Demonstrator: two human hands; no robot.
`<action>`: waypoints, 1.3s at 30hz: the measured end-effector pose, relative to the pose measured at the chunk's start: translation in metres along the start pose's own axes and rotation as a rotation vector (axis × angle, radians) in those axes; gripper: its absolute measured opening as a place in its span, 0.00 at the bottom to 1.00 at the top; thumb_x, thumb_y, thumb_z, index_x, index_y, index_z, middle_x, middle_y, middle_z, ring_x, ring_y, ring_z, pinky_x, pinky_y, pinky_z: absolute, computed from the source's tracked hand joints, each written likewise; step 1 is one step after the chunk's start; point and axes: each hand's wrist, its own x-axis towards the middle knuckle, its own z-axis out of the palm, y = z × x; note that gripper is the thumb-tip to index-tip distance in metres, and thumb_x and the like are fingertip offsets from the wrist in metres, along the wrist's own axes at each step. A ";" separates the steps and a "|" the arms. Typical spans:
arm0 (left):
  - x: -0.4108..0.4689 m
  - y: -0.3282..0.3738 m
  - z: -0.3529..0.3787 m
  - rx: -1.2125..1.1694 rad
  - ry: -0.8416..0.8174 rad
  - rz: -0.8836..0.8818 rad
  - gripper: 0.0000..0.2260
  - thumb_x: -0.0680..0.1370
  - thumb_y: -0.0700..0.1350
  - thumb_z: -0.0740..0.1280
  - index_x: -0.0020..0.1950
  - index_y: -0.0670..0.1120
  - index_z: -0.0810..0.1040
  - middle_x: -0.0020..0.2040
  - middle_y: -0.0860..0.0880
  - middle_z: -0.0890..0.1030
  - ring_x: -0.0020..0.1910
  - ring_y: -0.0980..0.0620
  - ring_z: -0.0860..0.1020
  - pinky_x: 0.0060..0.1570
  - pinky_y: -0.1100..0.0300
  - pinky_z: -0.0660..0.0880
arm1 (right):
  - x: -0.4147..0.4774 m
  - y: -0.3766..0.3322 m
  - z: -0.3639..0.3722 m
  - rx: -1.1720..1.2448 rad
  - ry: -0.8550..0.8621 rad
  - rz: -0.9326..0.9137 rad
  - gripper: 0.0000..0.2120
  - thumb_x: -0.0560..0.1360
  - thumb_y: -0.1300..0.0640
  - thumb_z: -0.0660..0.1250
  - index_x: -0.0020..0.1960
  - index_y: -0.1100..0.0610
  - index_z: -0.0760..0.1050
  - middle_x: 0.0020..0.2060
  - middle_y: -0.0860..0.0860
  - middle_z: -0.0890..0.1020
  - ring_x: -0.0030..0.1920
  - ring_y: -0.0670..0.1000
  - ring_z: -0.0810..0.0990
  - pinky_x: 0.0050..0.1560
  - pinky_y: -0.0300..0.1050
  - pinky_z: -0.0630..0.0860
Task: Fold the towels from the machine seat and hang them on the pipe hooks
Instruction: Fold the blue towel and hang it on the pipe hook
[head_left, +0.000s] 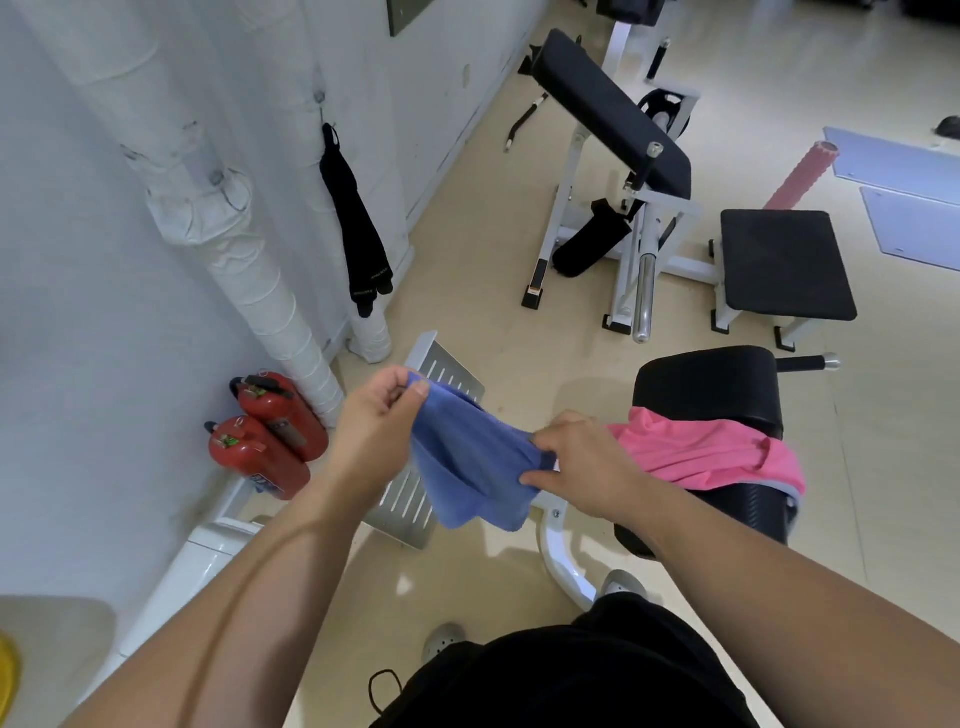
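Observation:
A blue towel (475, 462) hangs between my two hands in front of me. My left hand (376, 415) pinches its upper left corner. My right hand (576, 462) grips its right edge. A pink towel (711, 449) lies draped over the black machine seat (717, 389) just right of my right hand. On the left wall, a black towel (356, 223) hangs from a hook on the white wrapped pipe (332, 104). A nearer wrapped pipe (234, 228) carries a small hook (215, 176) with nothing on it.
Two red fire extinguishers (265, 436) lie on the floor by the pipe's foot. A metal footplate (431, 374) sits under the blue towel. A white-framed bench machine (613, 130) and a black pad (784, 265) stand beyond. A pink foam roller (800, 171) and grey mats (893, 161) lie at the far right.

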 end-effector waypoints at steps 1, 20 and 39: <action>0.004 0.000 -0.003 0.014 0.016 0.008 0.08 0.83 0.42 0.62 0.45 0.43 0.77 0.31 0.56 0.75 0.32 0.59 0.69 0.35 0.64 0.67 | -0.001 0.005 0.000 -0.081 -0.036 -0.001 0.17 0.72 0.47 0.73 0.34 0.53 0.69 0.34 0.52 0.77 0.49 0.53 0.74 0.45 0.47 0.66; 0.032 -0.036 -0.048 0.105 0.210 -0.101 0.10 0.83 0.44 0.62 0.47 0.38 0.75 0.39 0.42 0.74 0.39 0.47 0.68 0.40 0.55 0.67 | -0.021 0.041 -0.067 0.128 0.309 -0.028 0.10 0.78 0.56 0.69 0.39 0.57 0.81 0.39 0.48 0.81 0.40 0.48 0.78 0.45 0.48 0.77; 0.008 -0.013 -0.038 -0.144 0.156 -0.230 0.11 0.84 0.47 0.60 0.43 0.48 0.73 0.37 0.48 0.78 0.37 0.49 0.75 0.40 0.53 0.73 | -0.030 0.023 -0.048 1.415 0.356 0.669 0.09 0.78 0.64 0.68 0.55 0.69 0.78 0.47 0.64 0.81 0.44 0.58 0.81 0.43 0.50 0.81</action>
